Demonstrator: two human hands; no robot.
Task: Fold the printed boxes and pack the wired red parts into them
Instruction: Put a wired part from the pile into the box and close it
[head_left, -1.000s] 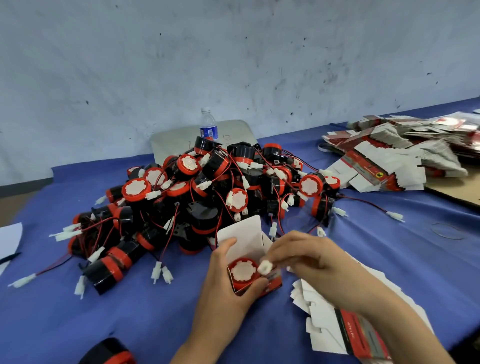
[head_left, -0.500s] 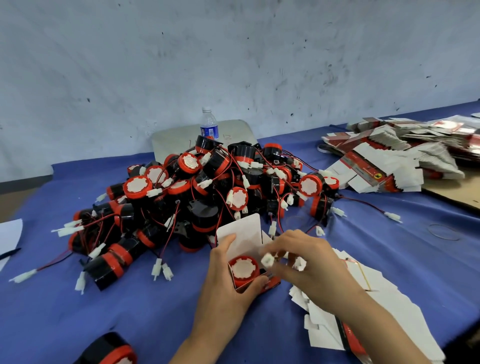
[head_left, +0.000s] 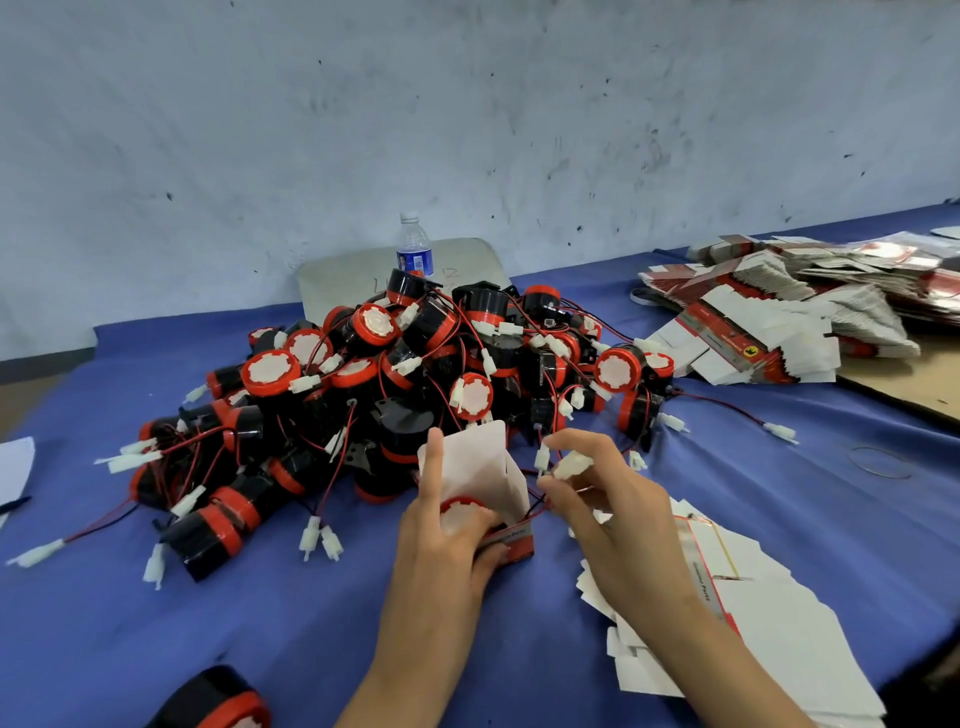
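A small printed box (head_left: 511, 538) stands open on the blue cloth, its white lid flap (head_left: 480, 462) raised. A red part (head_left: 460, 512) sits inside it. My left hand (head_left: 441, 551) grips the box, thumb on the red part, index finger along the flap. Just right of the box my right hand (head_left: 602, 512) pinches the part's white connectors (head_left: 563, 465), whose red and black wires run down into the box. Behind the box lies a big pile of wired red parts (head_left: 415, 374).
Flat white box blanks (head_left: 769, 634) lie under my right forearm. A heap of printed blanks (head_left: 779, 317) sits at the right back on cardboard (head_left: 904, 384). A water bottle (head_left: 414, 249) stands behind the pile. One loose part (head_left: 218, 701) lies at the bottom edge, a rubber band (head_left: 878, 462) at right.
My right hand lifted the white connectors up and to the right, off the red part. My left thumb moved onto the part's face and the lid flap stands higher.
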